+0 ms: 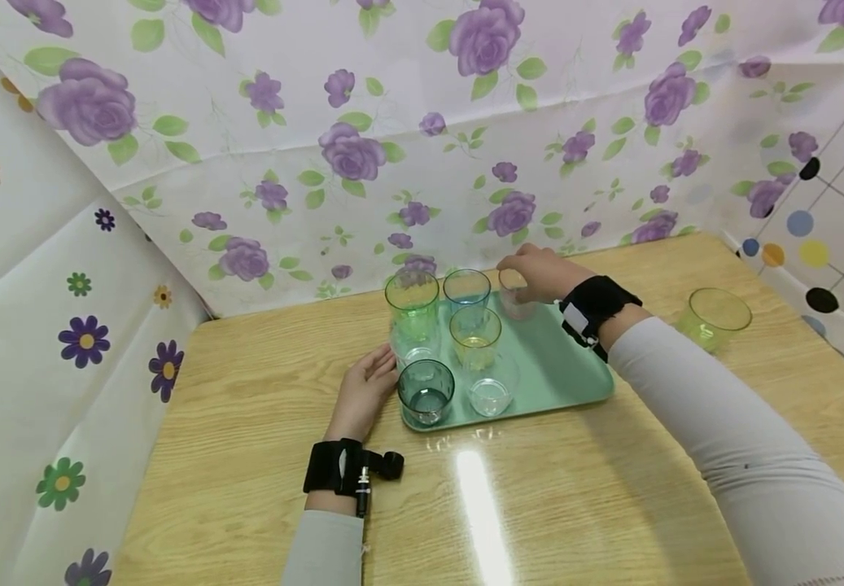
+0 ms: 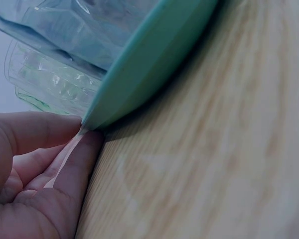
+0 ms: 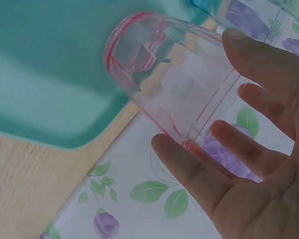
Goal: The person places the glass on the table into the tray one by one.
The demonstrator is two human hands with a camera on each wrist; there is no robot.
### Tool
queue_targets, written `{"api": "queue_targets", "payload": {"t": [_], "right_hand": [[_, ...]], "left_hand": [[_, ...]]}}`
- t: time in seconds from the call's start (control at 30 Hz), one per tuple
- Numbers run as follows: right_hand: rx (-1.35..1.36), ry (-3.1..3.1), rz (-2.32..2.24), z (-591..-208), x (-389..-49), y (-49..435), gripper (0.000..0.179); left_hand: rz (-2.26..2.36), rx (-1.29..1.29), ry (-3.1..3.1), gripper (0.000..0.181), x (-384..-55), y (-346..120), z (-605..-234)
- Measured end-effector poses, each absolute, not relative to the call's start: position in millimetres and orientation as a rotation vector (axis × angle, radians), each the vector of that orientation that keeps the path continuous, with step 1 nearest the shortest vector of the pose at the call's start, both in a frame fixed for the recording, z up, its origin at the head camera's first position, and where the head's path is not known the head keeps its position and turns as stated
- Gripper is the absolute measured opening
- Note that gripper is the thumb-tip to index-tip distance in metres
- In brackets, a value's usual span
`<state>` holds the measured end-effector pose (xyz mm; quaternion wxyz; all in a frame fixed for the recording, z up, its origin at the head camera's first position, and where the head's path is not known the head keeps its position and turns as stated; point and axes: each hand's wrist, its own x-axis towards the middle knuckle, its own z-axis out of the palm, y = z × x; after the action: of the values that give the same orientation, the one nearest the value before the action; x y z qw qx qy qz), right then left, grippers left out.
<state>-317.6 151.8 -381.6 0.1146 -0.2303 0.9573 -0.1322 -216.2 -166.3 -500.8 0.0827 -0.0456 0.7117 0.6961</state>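
My right hand (image 1: 549, 274) grips a clear pink-tinted glass (image 3: 174, 84) near its rim, thumb on one side and fingers on the other. The glass is at the far right part of a green tray (image 1: 561, 378), its base over the tray in the right wrist view. With thumb and fingertips, my left hand (image 1: 361, 397) pinches the tray's left edge. Several glasses stand on the tray: a tall green one (image 1: 412, 305), a blue one (image 1: 467, 293), a yellow one (image 1: 475, 334), a dark teal one (image 1: 426, 399) and a clear one (image 1: 491, 395).
A yellow-green glass (image 1: 718, 317) stands off the tray at the right of the wooden table (image 1: 268, 382). Flowered sheeting (image 1: 260, 163) rises behind the table, and a dotted panel (image 1: 842, 236) borders its right side.
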Motion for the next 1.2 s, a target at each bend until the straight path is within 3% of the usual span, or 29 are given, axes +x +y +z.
{"api": "queue_targets", "payload": {"t": [1.2], "right_hand": [[-0.693, 2.867, -0.365, -392.4, -306.7, 154.8, 0.055]], "left_hand": [[2.095, -0.132, 2.101, 0.057, -217.1, -166.8, -500.4]]}}
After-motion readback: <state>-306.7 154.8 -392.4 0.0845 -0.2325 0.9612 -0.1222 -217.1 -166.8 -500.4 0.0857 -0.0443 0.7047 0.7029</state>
